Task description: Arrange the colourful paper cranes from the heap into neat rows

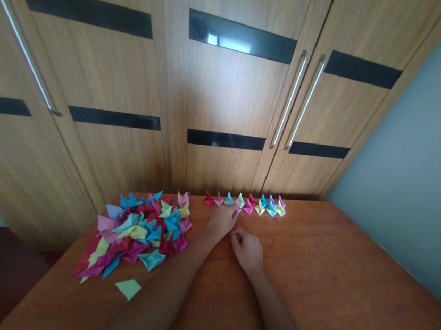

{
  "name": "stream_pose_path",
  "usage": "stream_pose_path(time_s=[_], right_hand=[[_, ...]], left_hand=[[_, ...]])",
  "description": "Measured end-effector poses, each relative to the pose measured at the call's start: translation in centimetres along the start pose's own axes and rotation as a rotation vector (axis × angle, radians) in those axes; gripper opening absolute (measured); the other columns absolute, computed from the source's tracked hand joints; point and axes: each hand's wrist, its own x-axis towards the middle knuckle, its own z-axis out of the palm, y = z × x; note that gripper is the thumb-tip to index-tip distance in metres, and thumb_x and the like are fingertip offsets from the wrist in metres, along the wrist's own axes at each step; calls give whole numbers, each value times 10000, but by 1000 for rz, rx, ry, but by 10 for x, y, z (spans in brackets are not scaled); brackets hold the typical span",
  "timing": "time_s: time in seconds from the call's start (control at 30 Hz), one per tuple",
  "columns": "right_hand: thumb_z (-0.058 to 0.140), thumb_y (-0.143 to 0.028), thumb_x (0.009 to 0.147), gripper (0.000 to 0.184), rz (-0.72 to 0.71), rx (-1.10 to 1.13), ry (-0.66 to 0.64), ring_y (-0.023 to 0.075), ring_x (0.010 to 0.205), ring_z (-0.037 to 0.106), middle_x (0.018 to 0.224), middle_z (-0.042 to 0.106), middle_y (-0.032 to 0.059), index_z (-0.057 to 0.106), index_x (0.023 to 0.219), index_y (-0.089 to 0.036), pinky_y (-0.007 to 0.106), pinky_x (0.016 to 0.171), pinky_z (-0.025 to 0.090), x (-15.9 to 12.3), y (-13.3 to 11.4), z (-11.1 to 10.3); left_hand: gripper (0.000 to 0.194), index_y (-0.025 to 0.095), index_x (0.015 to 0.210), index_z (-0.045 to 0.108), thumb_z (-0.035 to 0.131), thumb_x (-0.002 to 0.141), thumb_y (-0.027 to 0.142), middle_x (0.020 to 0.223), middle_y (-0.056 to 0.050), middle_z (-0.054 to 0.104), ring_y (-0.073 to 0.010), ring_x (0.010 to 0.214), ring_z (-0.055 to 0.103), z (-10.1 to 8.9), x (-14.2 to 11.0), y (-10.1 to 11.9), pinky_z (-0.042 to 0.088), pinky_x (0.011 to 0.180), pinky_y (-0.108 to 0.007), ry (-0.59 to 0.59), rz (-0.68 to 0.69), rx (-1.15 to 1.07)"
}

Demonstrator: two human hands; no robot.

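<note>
Light paper in a crowded row; one careless knuckle could topple it.
The left hand has its fingertips at a small pink piece beside the row of folded paper pieces, which stands along the far edge of the table by the cupboard; whether they pinch it or merely touch it, I cannot tell; the right hand rests just beside, fingers curled, palm hidden, so I cannot say if it holds anything; neighbours stand so close that a sideways nudge would likely tip several; the left forearm passes the loose heap, and a low sweep could drag pieces along or catch the lone pale-green piece nearer the person.
</note>
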Motion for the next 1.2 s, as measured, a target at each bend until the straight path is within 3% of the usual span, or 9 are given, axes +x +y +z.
stream_pose_path(time_s=[0.37, 0.6, 0.8, 1.2], right_hand=[[459, -285, 870, 216, -10, -11, -2, 125, 636, 562, 672, 641, -13, 619, 734, -232, 208, 557, 295, 0, 0, 1], [455, -281, 866, 216, -8, 4, -7, 127, 636, 563, 666, 638, -12, 605, 721, -229, 210, 556, 292, -1, 0, 0], [452, -282, 868, 211, -10, -1, 5, 124, 636, 562, 682, 644, -17, 603, 728, -234, 212, 551, 283, 0, 0, 1], [450, -308, 871, 219, 14, -13, -14, 135, 694, 592, 747, 679, -1, 653, 812, -249, 210, 582, 308, 0, 1, 1]], left_hand=[[228, 196, 910, 655, 486, 813, 80, 959, -48, 659, -165, 908, 585, -3, -8, -5, 444, 836, -279, 62, 44, -82], [197, 198, 997, 620, 488, 854, 163, 966, -55, 649, -173, 892, 590, 0, -5, -6, 453, 808, -283, 51, -6, -37], [104, 184, 874, 630, 536, 840, 212, 923, -68, 636, -182, 841, 580, 9, 8, 0, 439, 772, -286, 25, -15, 10], [188, 184, 863, 656, 468, 873, 168, 927, -64, 646, -175, 875, 580, 13, 11, -3, 434, 777, -270, 13, -14, 37]])
